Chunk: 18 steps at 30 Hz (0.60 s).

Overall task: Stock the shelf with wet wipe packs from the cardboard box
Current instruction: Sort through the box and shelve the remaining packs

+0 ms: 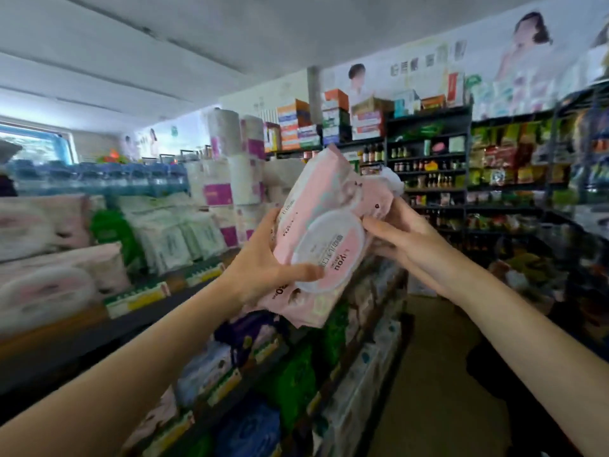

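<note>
At the far left of the frame the shelf (138, 296) carries soft pink and white packs lying flat, with green-and-white packs stacked beside them and its price-tag strip running toward centre; this looks like the row the new stock belongs in. Further along, toilet-roll bundles (237, 166) stand tall behind that row. In the middle of the frame, held up in the air and apart from any shelf, is the pink wet wipe pack (316, 232), tilted with its white oval flip lid (329, 252) facing the camera; a second pack seems to sit behind it, though the blur makes that uncertain. The left hand (263, 268) grasps the pack's lower left edge, thumb lying across the front near the lid. The right hand (408, 245) grips the right edge, fingers curled round it. To place it well, I would keep both hands on until the pack is over the shelf board, turn it so the lid faces the aisle like its neighbours, then slide it in flat rather than dropping it, since the film wrapper will probably slump and skid. The likely snag is knocking the stacked packs at the shelf edge, so it is best to come in low and level. The cardboard box is not in view. At the right of the frame, dark shelving (428, 166) holds bottles and snack bags.
</note>
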Tool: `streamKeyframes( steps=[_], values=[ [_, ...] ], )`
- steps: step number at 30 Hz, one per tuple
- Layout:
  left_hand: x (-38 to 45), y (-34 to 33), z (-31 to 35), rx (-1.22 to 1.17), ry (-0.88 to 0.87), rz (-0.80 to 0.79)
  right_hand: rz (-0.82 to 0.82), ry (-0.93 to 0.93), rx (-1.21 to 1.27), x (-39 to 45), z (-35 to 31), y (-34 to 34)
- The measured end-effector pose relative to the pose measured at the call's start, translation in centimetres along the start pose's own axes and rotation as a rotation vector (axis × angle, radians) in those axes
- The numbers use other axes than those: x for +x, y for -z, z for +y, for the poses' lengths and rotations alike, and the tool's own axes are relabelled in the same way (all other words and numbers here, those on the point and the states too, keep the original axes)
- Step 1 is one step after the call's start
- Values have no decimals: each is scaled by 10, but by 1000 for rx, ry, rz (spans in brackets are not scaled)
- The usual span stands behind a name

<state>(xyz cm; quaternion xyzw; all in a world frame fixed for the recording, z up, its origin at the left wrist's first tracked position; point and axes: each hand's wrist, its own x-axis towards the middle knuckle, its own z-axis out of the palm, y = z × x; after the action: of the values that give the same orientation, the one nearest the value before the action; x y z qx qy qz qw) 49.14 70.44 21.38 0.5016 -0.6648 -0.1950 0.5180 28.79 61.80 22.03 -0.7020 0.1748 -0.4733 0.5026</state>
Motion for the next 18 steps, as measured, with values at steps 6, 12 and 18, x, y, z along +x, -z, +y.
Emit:
streamKeyframes(
  steps=[6, 12, 18],
  values=[
    [-9, 89, 0, 168, 11, 217, 138, 821, -939, 59, -19, -80],
    [-10, 156, 3, 429, 82, 223, -82, 1307, -1544, 133, -2, -147],
    [-7, 210, 20, 690, 369, 145, -62, 1458, -1235, 191, 22, -207]
  ],
)
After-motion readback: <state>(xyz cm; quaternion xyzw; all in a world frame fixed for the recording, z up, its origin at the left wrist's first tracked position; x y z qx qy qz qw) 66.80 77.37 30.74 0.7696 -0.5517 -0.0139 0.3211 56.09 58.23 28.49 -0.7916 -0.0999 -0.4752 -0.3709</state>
